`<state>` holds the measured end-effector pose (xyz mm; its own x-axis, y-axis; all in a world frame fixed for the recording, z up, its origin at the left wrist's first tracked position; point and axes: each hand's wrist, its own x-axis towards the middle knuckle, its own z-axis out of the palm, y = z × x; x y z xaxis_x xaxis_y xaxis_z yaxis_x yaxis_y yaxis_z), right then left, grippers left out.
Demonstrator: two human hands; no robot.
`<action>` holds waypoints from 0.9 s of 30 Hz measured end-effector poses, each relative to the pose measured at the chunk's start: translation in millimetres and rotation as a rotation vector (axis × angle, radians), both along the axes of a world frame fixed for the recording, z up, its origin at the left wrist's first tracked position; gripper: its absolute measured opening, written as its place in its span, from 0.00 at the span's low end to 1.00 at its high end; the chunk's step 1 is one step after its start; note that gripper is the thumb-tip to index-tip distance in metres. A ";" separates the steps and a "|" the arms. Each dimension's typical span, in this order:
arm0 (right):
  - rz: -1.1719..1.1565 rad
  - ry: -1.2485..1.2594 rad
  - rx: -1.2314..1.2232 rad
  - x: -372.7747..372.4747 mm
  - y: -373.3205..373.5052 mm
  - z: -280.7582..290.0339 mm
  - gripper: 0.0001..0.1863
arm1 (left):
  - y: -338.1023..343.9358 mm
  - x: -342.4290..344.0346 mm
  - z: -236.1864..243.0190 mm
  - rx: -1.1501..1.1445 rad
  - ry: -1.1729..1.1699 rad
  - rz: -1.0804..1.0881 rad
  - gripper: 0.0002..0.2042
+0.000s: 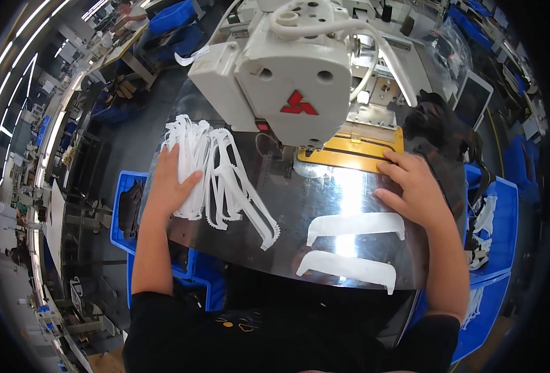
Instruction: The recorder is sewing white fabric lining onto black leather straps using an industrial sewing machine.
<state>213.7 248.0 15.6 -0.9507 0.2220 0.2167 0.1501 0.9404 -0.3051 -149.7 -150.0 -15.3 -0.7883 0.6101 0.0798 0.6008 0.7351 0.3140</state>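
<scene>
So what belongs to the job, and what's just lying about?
Seemingly used:
yellow slotted plate, right hand touching
heaped white strips, left hand touching
two curved white pieces
big white machine

Probably idle:
crumpled clear plastic
white-framed dark panel

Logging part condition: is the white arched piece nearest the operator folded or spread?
Spread: the white arched piece lies unfolded on the shiny tabletop, its whole arch outline and both end tabs showing.

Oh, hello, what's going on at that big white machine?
Someone's left fingers rest on a loose pile of narrow white strips. Their right fingers are at the right end of a flat yellow slotted plate, beside the bulky white machine head. Two curved white pieces lie apart, nearer the person, on the shiny dark tabletop.
</scene>
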 end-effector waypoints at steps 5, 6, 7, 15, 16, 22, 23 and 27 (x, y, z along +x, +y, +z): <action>0.055 -0.004 -0.005 -3.8 -3.4 3.2 0.24 | 23.0 32.5 27.5 -0.135 0.432 0.030 0.38; 0.046 -0.015 -0.002 -4.4 -2.9 1.7 0.24 | 31.1 44.5 34.6 -0.130 0.421 0.021 0.38; 0.067 -0.007 -0.012 -5.1 -2.0 -0.2 0.24 | 41.7 57.9 43.6 -0.057 0.318 -0.135 0.35; 0.101 -0.022 -0.008 -9.1 -5.0 -0.6 0.26 | 116.2 107.6 31.1 -0.102 0.165 -0.630 0.36; 0.109 -0.029 -0.014 -9.9 -5.0 -1.5 0.26 | 122.0 106.8 27.5 -0.098 0.160 -0.637 0.36; 0.124 -0.075 -0.008 -14.2 -8.2 0.3 0.27 | 130.9 87.5 11.4 0.037 0.186 -0.640 0.40; 0.125 -0.083 0.006 -13.7 -8.7 2.2 0.29 | 130.5 87.1 10.9 0.030 0.190 -0.635 0.40; 0.116 -0.088 0.011 -11.3 -8.7 2.2 0.33 | 129.4 89.2 7.9 0.020 0.176 -0.630 0.40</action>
